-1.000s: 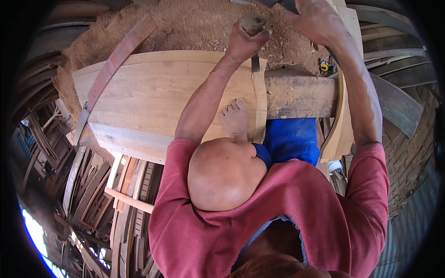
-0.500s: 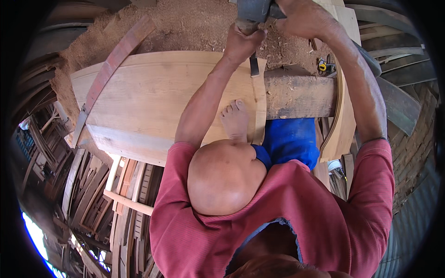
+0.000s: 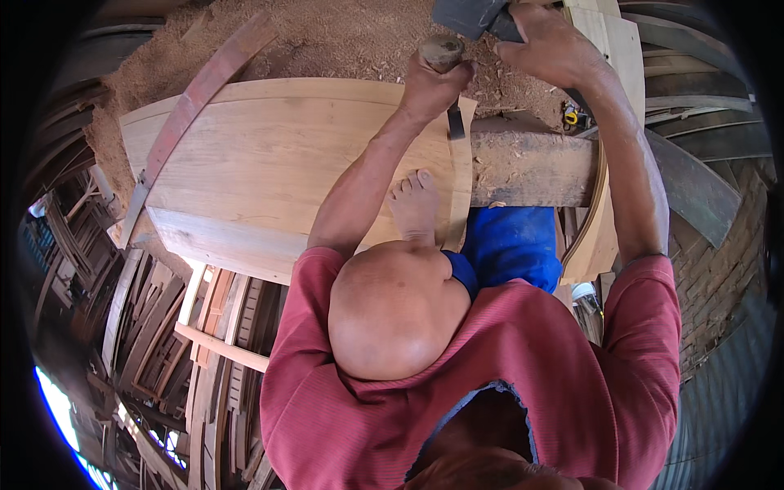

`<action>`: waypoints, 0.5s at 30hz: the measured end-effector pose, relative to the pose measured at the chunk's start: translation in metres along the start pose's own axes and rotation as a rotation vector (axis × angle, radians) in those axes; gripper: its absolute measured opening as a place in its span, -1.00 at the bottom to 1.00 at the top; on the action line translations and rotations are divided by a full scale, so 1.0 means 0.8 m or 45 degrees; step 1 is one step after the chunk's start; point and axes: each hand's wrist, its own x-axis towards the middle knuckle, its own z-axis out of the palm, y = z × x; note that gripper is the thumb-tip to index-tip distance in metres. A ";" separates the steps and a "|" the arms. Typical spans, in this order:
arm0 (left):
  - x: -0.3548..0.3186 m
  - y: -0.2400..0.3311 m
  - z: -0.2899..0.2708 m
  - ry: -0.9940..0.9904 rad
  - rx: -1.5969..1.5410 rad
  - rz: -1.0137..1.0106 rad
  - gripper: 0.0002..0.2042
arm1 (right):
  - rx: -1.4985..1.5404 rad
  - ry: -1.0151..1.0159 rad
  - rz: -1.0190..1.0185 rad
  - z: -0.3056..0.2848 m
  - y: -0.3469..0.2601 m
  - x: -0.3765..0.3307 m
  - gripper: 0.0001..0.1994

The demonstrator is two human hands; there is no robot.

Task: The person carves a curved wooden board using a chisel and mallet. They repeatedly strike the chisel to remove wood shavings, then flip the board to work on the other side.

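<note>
Left hand (image 3: 434, 86): fingers clamped round chisel (image 3: 456, 122), blade at right end of wooden panel (image 3: 269, 155). Right hand (image 3: 552, 51): fingers wrapped round handle of mallet (image 3: 468, 16). Chisel likely stiff, mallet probably heavy; grip both by handles.

Words, numbers, signs — none readable.

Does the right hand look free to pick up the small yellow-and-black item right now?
Probably not as it stands: the right hand holds the dark mallet. The yellow-and-black item itself looks uncovered, near that forearm.
</note>
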 end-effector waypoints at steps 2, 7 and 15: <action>0.009 0.022 0.008 0.007 0.068 0.081 -0.83 | 0.051 -0.189 0.246 -0.063 -0.017 -0.007 -0.47; 0.007 0.015 -0.001 0.012 0.080 0.142 -0.87 | 0.023 -0.146 0.216 -0.063 -0.022 0.002 -0.50; -0.004 -0.011 0.001 -0.039 0.044 0.095 -0.89 | -0.115 -0.334 0.165 -0.057 -0.031 -0.001 -0.52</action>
